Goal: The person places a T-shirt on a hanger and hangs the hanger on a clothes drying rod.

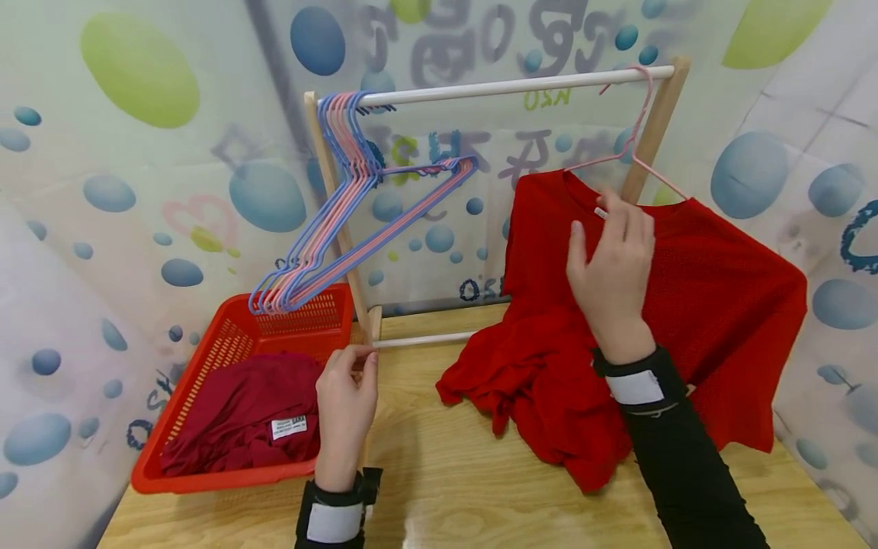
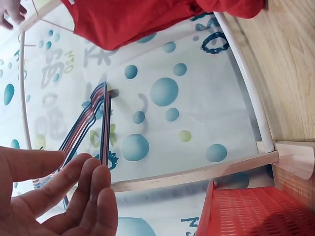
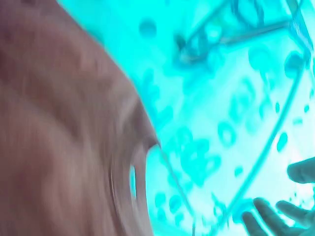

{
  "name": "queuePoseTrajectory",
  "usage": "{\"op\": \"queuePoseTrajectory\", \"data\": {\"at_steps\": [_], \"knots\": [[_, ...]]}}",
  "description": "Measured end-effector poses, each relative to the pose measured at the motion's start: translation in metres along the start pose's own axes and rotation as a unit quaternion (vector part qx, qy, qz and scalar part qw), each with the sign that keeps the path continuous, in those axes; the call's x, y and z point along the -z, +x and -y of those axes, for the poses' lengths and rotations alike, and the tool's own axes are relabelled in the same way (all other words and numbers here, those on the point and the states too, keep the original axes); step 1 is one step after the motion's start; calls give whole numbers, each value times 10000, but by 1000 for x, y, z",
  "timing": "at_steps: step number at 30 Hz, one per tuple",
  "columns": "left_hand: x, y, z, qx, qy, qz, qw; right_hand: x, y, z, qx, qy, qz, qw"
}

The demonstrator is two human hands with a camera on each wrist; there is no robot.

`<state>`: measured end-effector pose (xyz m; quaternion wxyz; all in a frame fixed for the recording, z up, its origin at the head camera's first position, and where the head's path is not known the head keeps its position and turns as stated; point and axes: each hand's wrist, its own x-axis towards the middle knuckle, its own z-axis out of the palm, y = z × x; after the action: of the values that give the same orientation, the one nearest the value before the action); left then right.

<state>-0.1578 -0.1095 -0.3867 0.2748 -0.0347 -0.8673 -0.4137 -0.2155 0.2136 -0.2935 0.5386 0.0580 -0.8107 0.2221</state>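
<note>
a pale, patterned curtain (image 1: 226, 99) stands behind and to both sides of the surface (image 1: 453, 488), printed with blue bubbles (image 1: 267, 197) and lime-green ovals (image 1: 140, 70). blurry grey lettering (image 1: 458, 65) runs across its top, and a pink heart outline (image 1: 199, 216) shows towards the left. the surface itself has a light, yellowish wood grain.

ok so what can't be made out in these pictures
- Head view: part of the red garment, behind the right hand.
- Head view: most of the floor of the basket, under the maroon cloth.
- Head view: small print on the white label, too small.
- Head view: exact number of hangers, overlapping.
- Right wrist view: the garment's weave, blurred.
</note>
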Motion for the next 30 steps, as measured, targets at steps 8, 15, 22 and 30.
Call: {"op": "queuePoseTrajectory", "data": {"at_steps": [8, 15, 22, 30], "knots": [[2, 0, -1, 89, 48, -28, 9999, -65, -14, 35, 920, 423, 130, 9948], [0, -1, -2, 61, -26, -6, 10000, -108, -14, 70, 1200, 700, 541, 9888], [-3, -4, -5, 107, -39, 22, 9999, -137, -7, 110, 1327, 1134, 1137, 9781], [-5, -3, -5, 198, -7, 120, 9997, -156, 1, 149, 120, 2458, 2876, 9256]]}}
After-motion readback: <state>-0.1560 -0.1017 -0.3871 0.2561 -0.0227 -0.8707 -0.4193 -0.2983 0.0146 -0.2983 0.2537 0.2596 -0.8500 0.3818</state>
